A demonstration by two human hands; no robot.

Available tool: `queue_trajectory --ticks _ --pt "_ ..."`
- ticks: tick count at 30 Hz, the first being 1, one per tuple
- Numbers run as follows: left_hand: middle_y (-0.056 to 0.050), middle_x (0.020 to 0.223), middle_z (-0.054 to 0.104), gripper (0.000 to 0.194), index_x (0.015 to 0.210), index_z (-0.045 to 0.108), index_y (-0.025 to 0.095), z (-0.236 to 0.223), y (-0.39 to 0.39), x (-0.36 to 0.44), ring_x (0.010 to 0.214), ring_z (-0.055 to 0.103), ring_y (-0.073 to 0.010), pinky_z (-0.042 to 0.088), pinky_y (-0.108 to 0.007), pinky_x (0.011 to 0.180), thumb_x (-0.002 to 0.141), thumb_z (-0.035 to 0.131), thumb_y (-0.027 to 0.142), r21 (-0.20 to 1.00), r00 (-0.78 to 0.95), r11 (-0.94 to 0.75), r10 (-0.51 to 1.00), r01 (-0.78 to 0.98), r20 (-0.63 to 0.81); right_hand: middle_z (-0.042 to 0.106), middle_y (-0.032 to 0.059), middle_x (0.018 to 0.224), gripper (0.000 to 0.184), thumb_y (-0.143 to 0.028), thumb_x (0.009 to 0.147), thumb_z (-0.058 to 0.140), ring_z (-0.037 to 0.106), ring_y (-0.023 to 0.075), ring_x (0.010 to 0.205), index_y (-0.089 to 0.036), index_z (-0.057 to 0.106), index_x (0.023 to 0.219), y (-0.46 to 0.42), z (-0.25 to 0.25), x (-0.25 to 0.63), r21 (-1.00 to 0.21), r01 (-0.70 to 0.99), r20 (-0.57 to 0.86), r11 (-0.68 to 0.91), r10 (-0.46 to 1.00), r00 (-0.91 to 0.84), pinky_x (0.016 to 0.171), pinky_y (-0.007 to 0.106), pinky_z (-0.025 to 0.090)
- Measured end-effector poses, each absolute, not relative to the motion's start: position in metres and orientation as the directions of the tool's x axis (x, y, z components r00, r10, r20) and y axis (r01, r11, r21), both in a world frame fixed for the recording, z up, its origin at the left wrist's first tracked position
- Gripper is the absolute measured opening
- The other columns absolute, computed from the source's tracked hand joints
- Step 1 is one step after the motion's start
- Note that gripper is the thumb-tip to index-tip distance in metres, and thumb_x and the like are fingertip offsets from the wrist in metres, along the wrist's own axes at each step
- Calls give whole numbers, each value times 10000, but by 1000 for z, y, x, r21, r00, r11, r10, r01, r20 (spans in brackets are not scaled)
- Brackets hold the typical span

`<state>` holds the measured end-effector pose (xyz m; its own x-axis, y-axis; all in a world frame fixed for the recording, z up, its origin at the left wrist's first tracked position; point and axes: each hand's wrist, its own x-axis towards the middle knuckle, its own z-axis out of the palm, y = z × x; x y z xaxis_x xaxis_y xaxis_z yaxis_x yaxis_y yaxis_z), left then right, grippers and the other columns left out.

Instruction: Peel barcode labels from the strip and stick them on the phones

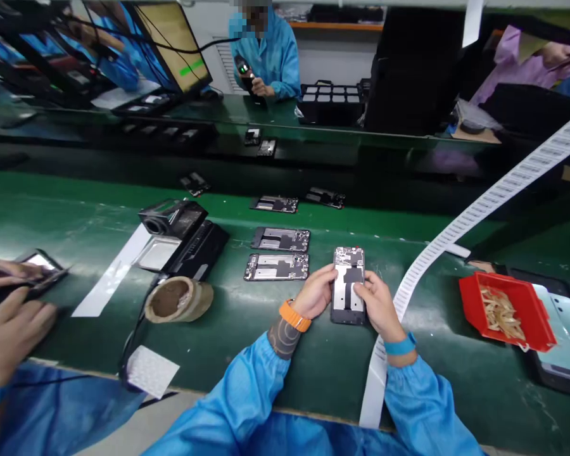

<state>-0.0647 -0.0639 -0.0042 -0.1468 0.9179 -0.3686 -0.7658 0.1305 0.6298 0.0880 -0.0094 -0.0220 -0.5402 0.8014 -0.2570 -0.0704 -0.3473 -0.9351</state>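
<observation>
An opened phone body (pixel 348 288) with bare metal and a circuit board at its top stands lengthwise between my hands, just over the green bench. My left hand (pixel 316 292) grips its left edge, an orange band at the wrist. On the opposite edge my right hand (pixel 379 303) is closed, its thumb on the phone's inner face. Left of it lie two similar phone bodies, one nearer (pixel 276 267) and one behind it (pixel 281 239). Beside my right wrist a long printed label strip (pixel 420 263) runs down the bench.
A red tray (pixel 544 326) of tan strips stands at right, beside pale green phone panels (pixel 563 335). On the left are a cardboard roll core (pixel 202 301), a black device (pixel 171 218) and a co-worker's hands (pixel 16 323). More phone bodies (pixel 325 197) lie farther back.
</observation>
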Motion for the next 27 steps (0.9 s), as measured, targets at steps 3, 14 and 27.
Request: queue_trajectory --ticks 3,14,27 --pt "-102 1028 765 283 983 757 133 -4 -64 -65 926 686 -220 489 -328 887 735 827 250 616 -146 128 916 -778 -374 765 17 835 458 -540 770 776 708 204 669 -233 585 1052 -9 -20 89 -936 -54 -263 -347 795 -547 657 321 560" --pt "-113 886 768 355 924 741 128 -14 -65 -71 727 687 -205 520 -312 698 786 806 448 581 -116 184 890 -793 -441 778 40 919 429 -505 799 749 744 239 813 -235 586 1090 -9 -13 93 -926 -50 -272 -374 754 -597 711 350 588" --pt "-34 805 740 445 837 707 151 -1 -64 -71 687 677 -168 523 -264 623 603 927 459 713 -343 102 824 -694 -451 782 39 896 374 -431 807 754 717 182 740 -185 693 1082 0 -10 101 -908 1 -282 -419 610 -741 728 309 526"
